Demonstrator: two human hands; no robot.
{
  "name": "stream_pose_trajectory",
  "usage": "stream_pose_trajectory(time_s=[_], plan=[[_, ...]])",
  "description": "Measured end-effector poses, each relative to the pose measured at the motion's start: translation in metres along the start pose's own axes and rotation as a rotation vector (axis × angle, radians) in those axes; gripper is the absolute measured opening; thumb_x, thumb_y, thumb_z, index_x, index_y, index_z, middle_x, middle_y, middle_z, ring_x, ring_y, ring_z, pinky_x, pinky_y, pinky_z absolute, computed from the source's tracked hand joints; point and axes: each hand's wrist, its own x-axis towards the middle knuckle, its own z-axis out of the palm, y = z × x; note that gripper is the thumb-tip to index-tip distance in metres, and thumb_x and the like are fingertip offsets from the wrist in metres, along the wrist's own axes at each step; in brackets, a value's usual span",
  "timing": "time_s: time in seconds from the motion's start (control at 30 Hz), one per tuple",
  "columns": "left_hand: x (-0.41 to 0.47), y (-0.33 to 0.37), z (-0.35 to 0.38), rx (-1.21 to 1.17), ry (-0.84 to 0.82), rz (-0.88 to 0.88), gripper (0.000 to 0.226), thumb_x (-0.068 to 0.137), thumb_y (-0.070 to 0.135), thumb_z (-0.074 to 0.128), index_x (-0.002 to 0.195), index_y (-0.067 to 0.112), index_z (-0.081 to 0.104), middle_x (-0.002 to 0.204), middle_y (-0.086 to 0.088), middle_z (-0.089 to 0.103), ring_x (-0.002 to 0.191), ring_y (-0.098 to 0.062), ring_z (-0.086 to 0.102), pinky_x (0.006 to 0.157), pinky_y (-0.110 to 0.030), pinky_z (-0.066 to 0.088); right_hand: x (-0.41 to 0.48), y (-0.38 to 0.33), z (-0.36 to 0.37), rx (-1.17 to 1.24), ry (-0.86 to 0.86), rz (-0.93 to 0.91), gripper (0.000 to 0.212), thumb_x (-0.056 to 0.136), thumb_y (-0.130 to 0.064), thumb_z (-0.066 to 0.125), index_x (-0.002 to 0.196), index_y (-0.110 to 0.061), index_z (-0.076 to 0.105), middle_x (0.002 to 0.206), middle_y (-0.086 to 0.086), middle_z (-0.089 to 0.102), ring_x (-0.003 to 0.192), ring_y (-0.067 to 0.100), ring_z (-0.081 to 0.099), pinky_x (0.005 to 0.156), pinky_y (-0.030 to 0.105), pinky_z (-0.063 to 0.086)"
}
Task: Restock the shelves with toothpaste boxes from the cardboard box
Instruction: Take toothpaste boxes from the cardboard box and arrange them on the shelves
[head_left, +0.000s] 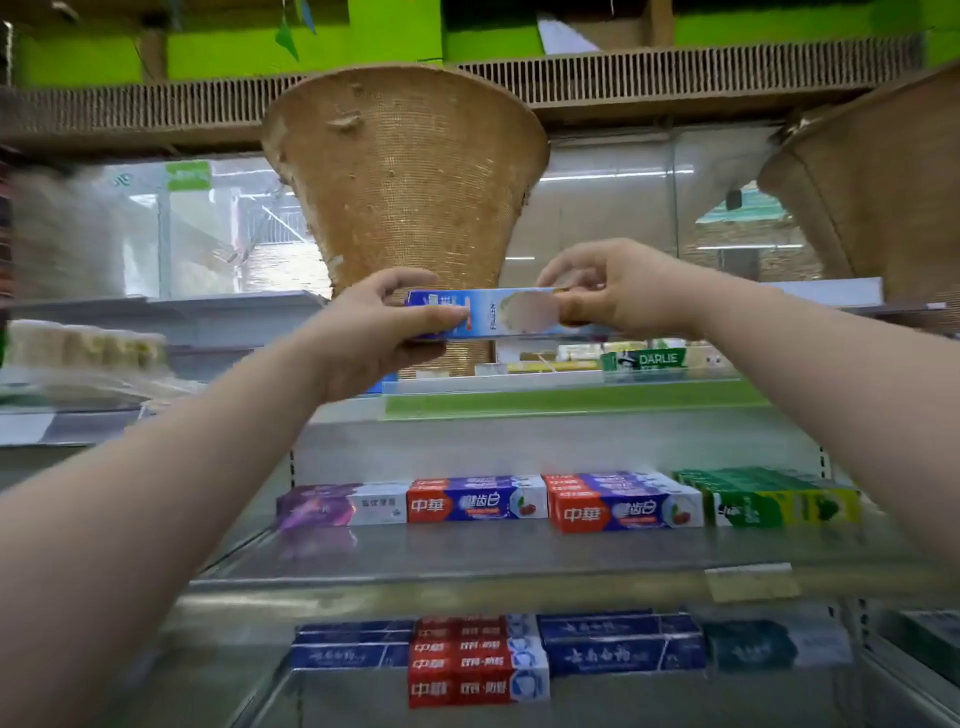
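Glossy cardboard toothpaste box (498, 313), rough woven basket (405, 187), smooth clear-plastic shelf rail (561, 395).

So the held toothpaste box (488, 312) is deep blue fading to pale whitish blue. The basket (405, 182) behind it is tan, with a fine woven mesh pattern. Below there's a purple-and-white box (343, 505), red-and-blue boxes (478, 500) and green-and-yellow boxes (779, 506). Lower still, navy boxes (348, 656) and red-and-white boxes (478, 662). The wall panels (395, 23) up top are lime green.

left hand (382, 325) and right hand (618, 293) gripping blue toothpaste box (488, 314) level, woven basket (405, 182) at twelve o'clock, stocked shelf (519, 551) at six
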Motion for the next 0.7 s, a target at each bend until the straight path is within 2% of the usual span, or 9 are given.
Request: stream_pose_trajectory(time_s=[0.13,0.2,0.3,0.37,0.43,0.53,0.6,0.7], plan=[[0.052,-0.007,-0.029,0.275,-0.083,0.01,0.045,0.067,0.018,0.078,0.109,0.018,0.063,0.104,-0.011,0.067,0.093,-0.02,0.068,0.089,-0.034,0.055,0.048,0.018,0.015,0.022,0.039,0.044,0.045,0.064,-0.052,0.072,0.096,-0.022,0.063,0.088,0.001,0.066,0.071,0.012,0.058,0.076,0.035,0.053],[0.073,-0.018,-0.037,0.446,-0.164,-0.005,0.047,0.068,0.019,0.079,0.111,0.022,0.062,0.104,-0.01,0.067,0.092,-0.021,0.069,0.087,-0.032,0.056,0.063,0.035,0.028,0.001,0.022,0.078,0.03,0.073,-0.037,0.075,0.097,-0.025,0.062,0.095,0.0,0.064,0.079,0.013,0.06,0.07,0.03,0.055],[0.09,-0.044,-0.041,0.642,-0.236,-0.031,0.056,0.069,0.025,0.085,0.118,0.029,0.059,0.103,-0.008,0.066,0.09,-0.023,0.067,0.087,-0.034,0.054,0.071,0.054,0.049,-0.105,-0.045,0.111,0.029,0.077,-0.036,0.073,0.103,-0.033,0.062,0.103,-0.005,0.058,0.087,0.014,0.059,0.058,0.016,0.045],[0.093,-0.058,-0.037,0.618,-0.248,-0.042,0.048,0.074,0.027,0.08,0.117,0.028,0.061,0.103,-0.007,0.065,0.084,-0.017,0.065,0.085,-0.03,0.053,0.071,0.063,0.056,-0.121,-0.083,0.137,0.028,0.081,-0.036,0.069,0.107,-0.032,0.061,0.102,-0.005,0.059,0.085,0.011,0.058,0.061,0.016,0.043],[0.098,-0.071,-0.035,0.559,-0.219,-0.06,0.045,0.072,0.033,0.078,0.114,0.029,0.062,0.104,-0.006,0.064,0.086,-0.015,0.064,0.088,-0.031,0.054,0.07,0.068,0.059,-0.076,-0.099,0.171,0.024,0.084,-0.037,0.065,0.106,-0.029,0.061,0.102,-0.001,0.066,0.077,0.01,0.06,0.064,0.02,0.044],[0.099,-0.074,-0.033,0.546,-0.204,-0.084,0.075,0.043,0.056,0.083,0.111,0.033,0.063,0.101,-0.001,0.066,0.091,-0.015,0.066,0.088,-0.032,0.054,0.074,0.074,0.058,-0.068,-0.118,0.171,0.018,0.086,-0.037,0.063,0.101,-0.029,0.06,0.099,0.003,0.068,0.066,0.008,0.056,0.063,0.024,0.045],[0.105,-0.074,-0.031,0.563,-0.203,-0.11,0.088,0.029,0.063,0.084,0.11,0.035,0.063,0.103,0.0,0.065,0.095,-0.016,0.067,0.088,-0.031,0.054,0.077,0.077,0.056,-0.079,-0.145,0.175,0.02,0.086,-0.035,0.064,0.104,-0.028,0.059,0.1,0.004,0.067,0.075,0.016,0.061,0.068,0.032,0.053],[0.11,-0.075,-0.026,0.688,-0.223,-0.122,0.066,0.056,0.05,0.081,0.117,0.034,0.062,0.105,0.005,0.06,0.099,-0.013,0.062,0.092,-0.03,0.05,0.076,0.079,0.056,-0.155,-0.204,0.2,0.026,0.087,-0.034,0.063,0.112,-0.028,0.058,0.103,0.0,0.064,0.102,0.028,0.065,0.083,0.038,0.054]])
